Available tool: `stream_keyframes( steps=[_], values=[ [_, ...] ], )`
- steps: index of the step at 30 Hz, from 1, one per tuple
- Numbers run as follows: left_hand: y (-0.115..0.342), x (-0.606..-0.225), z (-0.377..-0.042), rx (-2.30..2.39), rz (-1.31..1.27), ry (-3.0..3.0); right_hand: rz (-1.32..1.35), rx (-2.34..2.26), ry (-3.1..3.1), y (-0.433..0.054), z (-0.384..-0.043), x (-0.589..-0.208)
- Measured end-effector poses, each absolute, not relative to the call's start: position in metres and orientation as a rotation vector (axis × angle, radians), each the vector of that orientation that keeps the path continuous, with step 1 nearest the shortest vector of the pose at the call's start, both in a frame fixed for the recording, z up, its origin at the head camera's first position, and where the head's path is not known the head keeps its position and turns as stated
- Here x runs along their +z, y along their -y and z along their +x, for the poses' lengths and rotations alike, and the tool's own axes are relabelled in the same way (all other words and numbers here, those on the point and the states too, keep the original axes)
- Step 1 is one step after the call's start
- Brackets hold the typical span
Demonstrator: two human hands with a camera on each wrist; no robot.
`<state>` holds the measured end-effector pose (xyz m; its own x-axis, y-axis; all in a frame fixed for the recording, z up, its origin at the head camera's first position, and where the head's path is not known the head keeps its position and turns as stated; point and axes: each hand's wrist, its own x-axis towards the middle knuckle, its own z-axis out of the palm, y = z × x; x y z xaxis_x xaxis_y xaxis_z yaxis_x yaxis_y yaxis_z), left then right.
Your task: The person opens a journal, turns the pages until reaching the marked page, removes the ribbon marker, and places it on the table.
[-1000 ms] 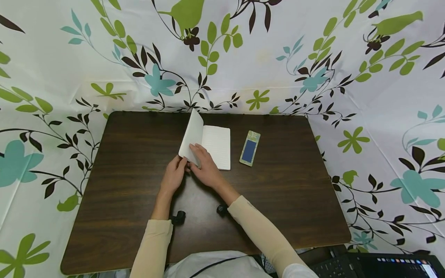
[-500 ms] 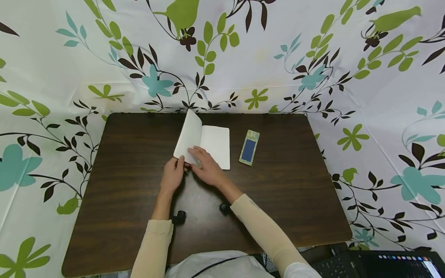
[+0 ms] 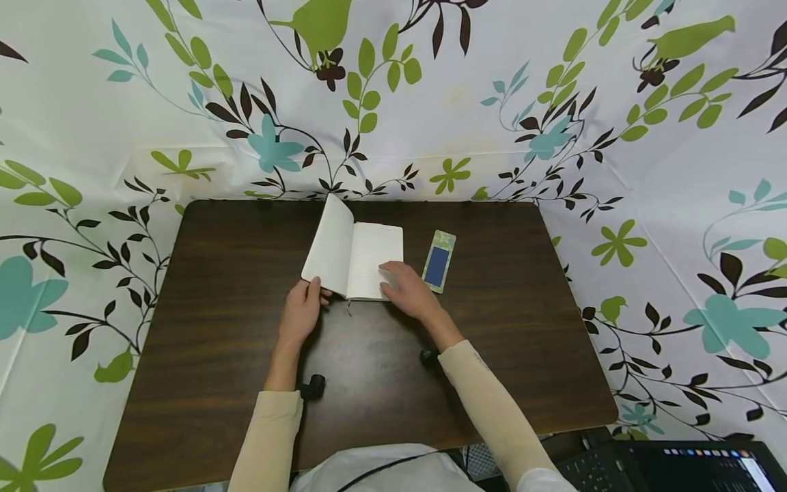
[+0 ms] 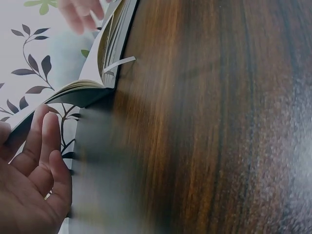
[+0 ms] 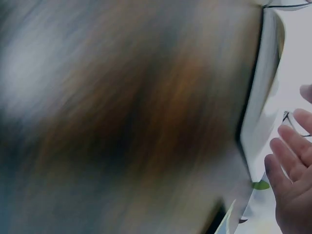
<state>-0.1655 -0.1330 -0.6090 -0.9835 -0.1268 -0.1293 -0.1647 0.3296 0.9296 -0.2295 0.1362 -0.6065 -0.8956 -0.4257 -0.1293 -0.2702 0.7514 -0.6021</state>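
Note:
An open notebook (image 3: 371,246) with a dark cover lies toward the back of the table, its left half raised at a slant. My left hand (image 3: 300,311) holds that half at its lower left corner; in the left wrist view the thumb is above and the fingers (image 4: 36,131) are beneath the cover. A thin ribbon (image 4: 119,64) pokes out of the spine. Over the lower part of the lined right page is my right hand (image 3: 410,290), fingers spread and gripping nothing. Whether it touches the paper I cannot tell.
Right of the notebook lies a slim, flat piece (image 3: 438,263) with a green-yellow patterned border and a blue middle. The brown table (image 3: 504,342) meets a patterned curtain (image 3: 455,102) at the back. A laptop (image 3: 688,468) stands at the lower right.
My right hand has moved right, from the left half of the notebook to over the right page. The left half has tipped further left, with my left hand still holding its corner.

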Motion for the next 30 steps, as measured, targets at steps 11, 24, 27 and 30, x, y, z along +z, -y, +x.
stream_keyframes(
  steps=[11, 24, 27, 30],
  values=[
    [0.135, -0.608, -0.166, 1.757, -0.287, -2.511, -0.689, -0.640, -2.724, -0.142, -0.225, -0.624],
    [0.133, -0.606, -0.166, 1.777, -0.284, -2.496, -0.771, -0.586, -2.658, -0.148, -0.227, -0.613],
    [0.133, -0.606, -0.166, 1.765, -0.289, -2.509, -0.791, -0.570, -2.666, -0.150, -0.227, -0.612],
    [0.134, -0.606, -0.165, 1.761, -0.287, -2.514, -0.817, -0.538, -2.693, -0.151, -0.226, -0.613]
  ],
)
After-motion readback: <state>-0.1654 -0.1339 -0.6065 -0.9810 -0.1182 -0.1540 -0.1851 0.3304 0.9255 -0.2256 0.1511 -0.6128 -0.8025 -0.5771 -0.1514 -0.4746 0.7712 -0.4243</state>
